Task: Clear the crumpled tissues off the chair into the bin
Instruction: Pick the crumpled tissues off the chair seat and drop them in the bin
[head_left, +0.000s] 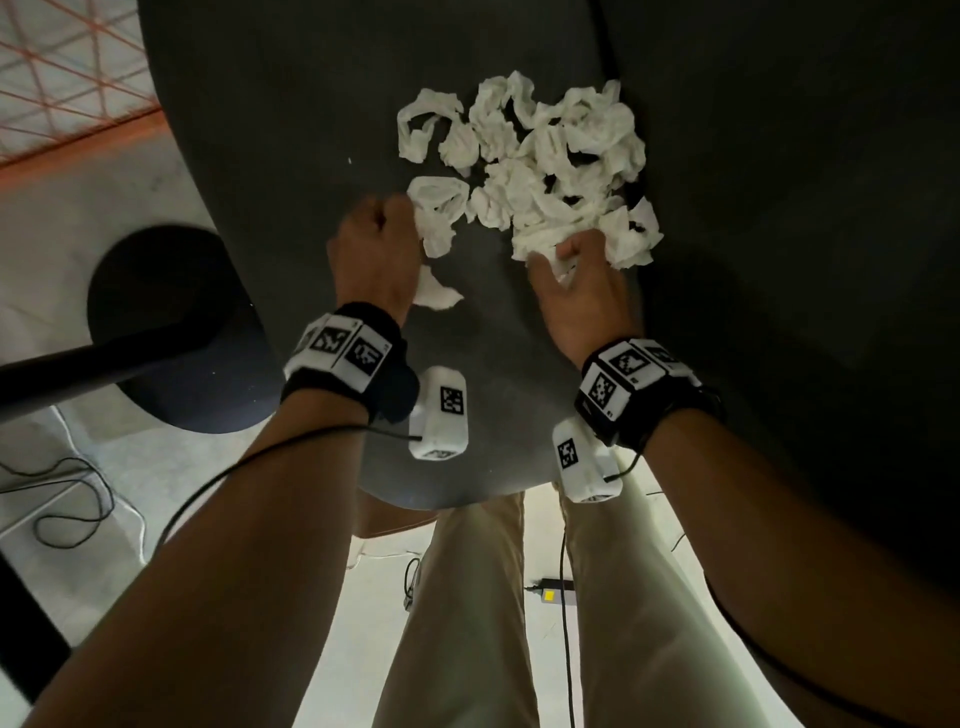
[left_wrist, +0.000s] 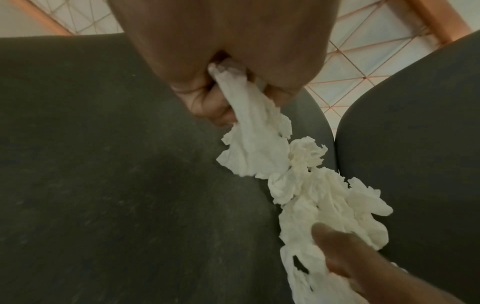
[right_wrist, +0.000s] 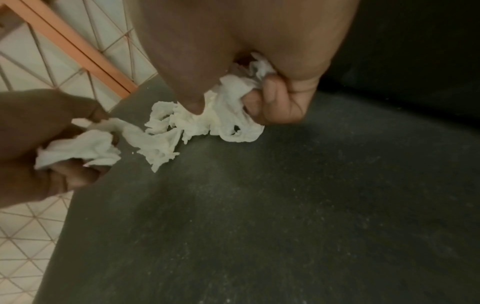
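Head view, looking straight down: a person leans over a dark chair (head_left: 291, 156) with both forearms reaching forward onto the seat, each wrist strapped with a marker-covered camera band. A loose heap of white crumpled tissues (head_left: 524, 161) lies on the seat toward the backrest, just beyond the knuckles. The left hand (head_left: 376, 249) is balled into a fist at the heap's near-left edge, back of the hand upward; a strip of tissue (left_wrist: 249, 144) trails from its closed fingers (left_wrist: 207, 105) — the left wrist view shows the paper pinched in the curl of the palm and running on into the rest of the pile. One small scrap (head_left: 434, 293) lies on the seat beside that wrist. The right hand (head_left: 582, 291) sits at the heap's near-right edge, thumb angled inward, fingers (right_wrist: 278, 100) curled down around a wad of tissue (right_wrist: 233, 96) — the right wrist view shows the paper bunched between thumb and bent fingers. Both hands rest low against the seat fabric, well apart from each other, with tissues between them. Left of the chair stands a round black base (head_left: 166, 322) with a dark pole on a pale tiled floor (head_left: 67, 218); cables (head_left: 62, 499) lie across the tiles.
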